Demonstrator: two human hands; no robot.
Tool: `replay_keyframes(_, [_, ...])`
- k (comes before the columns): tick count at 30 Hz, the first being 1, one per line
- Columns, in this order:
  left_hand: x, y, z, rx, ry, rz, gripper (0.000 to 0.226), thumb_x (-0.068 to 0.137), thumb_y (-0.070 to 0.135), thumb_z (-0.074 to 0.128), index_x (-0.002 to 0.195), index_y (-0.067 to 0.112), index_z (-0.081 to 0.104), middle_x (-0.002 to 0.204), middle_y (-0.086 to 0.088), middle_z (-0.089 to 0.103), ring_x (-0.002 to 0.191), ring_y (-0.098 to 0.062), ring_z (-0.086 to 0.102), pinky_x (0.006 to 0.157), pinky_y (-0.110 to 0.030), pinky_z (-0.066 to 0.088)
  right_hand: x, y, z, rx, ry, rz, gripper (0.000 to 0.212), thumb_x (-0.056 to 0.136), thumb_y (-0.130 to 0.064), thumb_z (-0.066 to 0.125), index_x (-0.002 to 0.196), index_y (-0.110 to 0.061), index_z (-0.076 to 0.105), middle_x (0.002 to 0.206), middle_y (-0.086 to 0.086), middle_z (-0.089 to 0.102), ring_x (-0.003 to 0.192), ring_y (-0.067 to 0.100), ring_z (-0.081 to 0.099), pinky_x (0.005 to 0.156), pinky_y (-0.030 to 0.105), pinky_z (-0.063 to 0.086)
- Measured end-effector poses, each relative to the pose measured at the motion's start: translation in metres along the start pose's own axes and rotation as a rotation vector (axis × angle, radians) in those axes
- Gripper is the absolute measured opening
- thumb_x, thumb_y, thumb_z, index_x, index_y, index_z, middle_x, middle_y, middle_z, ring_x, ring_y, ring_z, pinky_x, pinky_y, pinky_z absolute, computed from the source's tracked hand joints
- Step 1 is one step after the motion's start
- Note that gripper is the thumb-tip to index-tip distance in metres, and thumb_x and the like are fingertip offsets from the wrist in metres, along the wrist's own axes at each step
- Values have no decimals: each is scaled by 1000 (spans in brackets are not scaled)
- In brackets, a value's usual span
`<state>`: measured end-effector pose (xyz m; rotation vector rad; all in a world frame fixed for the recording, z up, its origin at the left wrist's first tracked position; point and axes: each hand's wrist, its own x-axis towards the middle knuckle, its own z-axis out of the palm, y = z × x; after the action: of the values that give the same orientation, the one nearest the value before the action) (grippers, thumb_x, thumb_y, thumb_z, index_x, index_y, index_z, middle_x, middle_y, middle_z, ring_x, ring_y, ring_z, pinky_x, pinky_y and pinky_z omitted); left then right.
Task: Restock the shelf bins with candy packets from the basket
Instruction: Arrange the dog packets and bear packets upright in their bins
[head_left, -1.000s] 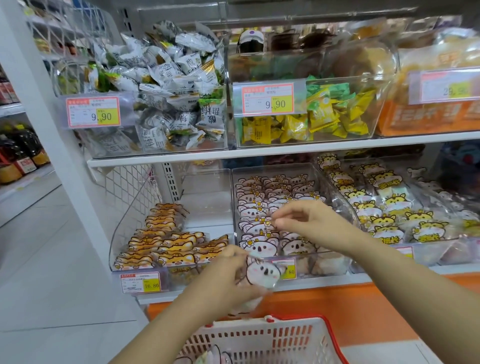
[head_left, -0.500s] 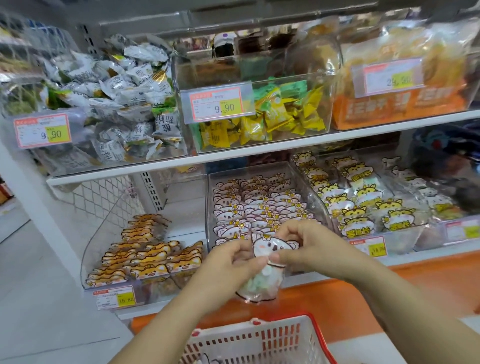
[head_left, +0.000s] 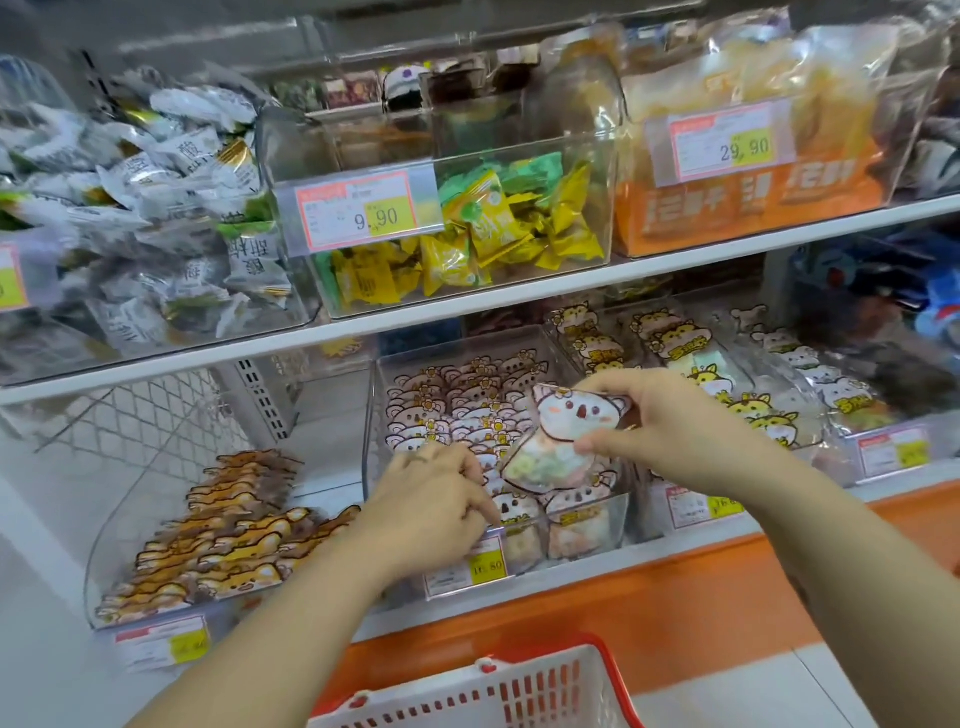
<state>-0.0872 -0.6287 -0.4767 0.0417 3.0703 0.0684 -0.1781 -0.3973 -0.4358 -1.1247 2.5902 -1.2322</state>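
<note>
Right hand (head_left: 670, 431) pinches candy packet (head_left: 561, 441) just above the clear bin (head_left: 618, 501) front row.
Left hand (head_left: 431, 509) fingers curl at the front row, grip unclear; best they part a gap, then slot packet upright, face out. Basket (head_left: 519, 691) sits below.

Both arms are bare and reach forward. The left arm (head_left: 291, 618) comes up from the low left side, and the right arm (head_left: 852, 551) comes in from the right. The left hand (head_left: 434, 499) sits lower, back up. Its fingers (head_left: 480, 512) are loosely bent, point down toward the right hand, and hold nothing. The right hand (head_left: 670, 426) is higher up and a little way off. It pinches a candy packet (head_left: 550, 452) on the side nearest the left hand, with its top fingers (head_left: 602, 383) over the packet and the thumb (head_left: 597, 445) under it.
</note>
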Motion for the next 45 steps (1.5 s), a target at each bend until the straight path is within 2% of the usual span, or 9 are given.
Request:
replay_keyframes(8, [25,-5,1,98,-188,57,41,100,21,43,125,44,66,106,7,29,110,-17,27,94,-33,28,12,18,10,105,-61,8,19,88,-23,75,104,-29,68,76,-24,66,52,-2,51,56,14,39])
replay_keyframes(13, [27,-19,4,130,-135,138,24,93,29,47,99,35,70,109,6,31,111,-18,29,105,-39,33,13,31,21,205,-137,22,14,88,-15,75,101,-19,71,89,-9,73,67,12,68,63,22,52])
replay_keyframes(20, [31,-26,7,150,-68,172,19,90,36,54,102,35,68,108,8,27,108,-17,26,102,-37,33,35,23,42,-135,-254,14,32,89,-29,74,120,-28,65,84,-27,59,65,-10,54,58,10,35])
replay_keyframes(26, [34,-31,7,139,-67,110,18,88,43,60,92,28,52,115,6,29,113,-19,33,101,-34,36,48,13,70,-379,-323,-42,41,87,-29,74,127,-24,64,120,-3,59,102,17,56,85,34,47])
replay_keyframes(29, [36,-33,7,148,-52,111,28,88,45,61,92,19,51,112,7,27,109,-18,31,97,-31,35,45,14,78,-452,-321,-49,41,90,-27,71,130,-23,62,122,-1,51,108,22,53,81,32,42])
replay_keyframes(34, [36,-34,6,168,-49,135,30,85,51,66,78,26,52,112,8,30,107,-18,31,84,-31,29,45,9,89,-617,-325,-88,9,87,-18,69,85,-15,61,104,7,60,93,27,57,74,38,48])
replay_keyframes(36, [37,-33,4,167,-54,134,33,83,54,69,76,27,51,109,8,31,105,-17,30,80,-31,27,46,8,93,-648,-323,-90,33,84,-12,67,65,-19,41,93,8,60,82,28,54,63,36,43])
replay_keyframes(42, [35,-31,-6,157,-138,99,34,78,47,74,105,27,70,108,4,35,106,-19,35,83,-33,37,50,8,97,-654,-332,-70,49,83,-13,70,59,-25,29,85,7,53,76,29,47,50,29,27])
replay_keyframes(45, [29,-29,-15,69,-174,46,45,80,54,70,119,33,68,111,5,37,105,-17,35,91,-35,41,49,7,98,-655,-340,-44,33,84,-15,70,65,-22,45,88,7,56,79,29,48,55,32,34])
